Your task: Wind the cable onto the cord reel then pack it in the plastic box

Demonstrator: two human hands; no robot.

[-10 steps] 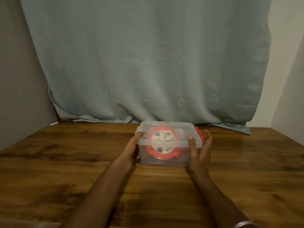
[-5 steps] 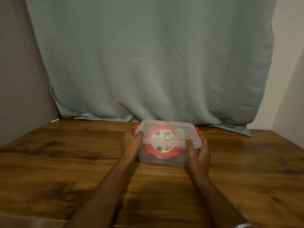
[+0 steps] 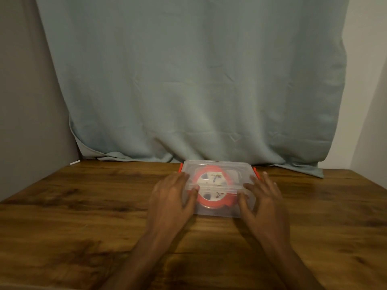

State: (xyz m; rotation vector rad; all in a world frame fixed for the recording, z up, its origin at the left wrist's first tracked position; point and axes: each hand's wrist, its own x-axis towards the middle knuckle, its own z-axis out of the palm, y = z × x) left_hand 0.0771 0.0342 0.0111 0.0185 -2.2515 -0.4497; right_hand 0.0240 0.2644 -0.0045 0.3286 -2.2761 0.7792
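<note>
Press down evenly with left hand and right hand, fingers spread and released, flanking the clear rectangular plastic box on the wooden counter, snapping orange latches shut over the orange cord reel inside.
</note>
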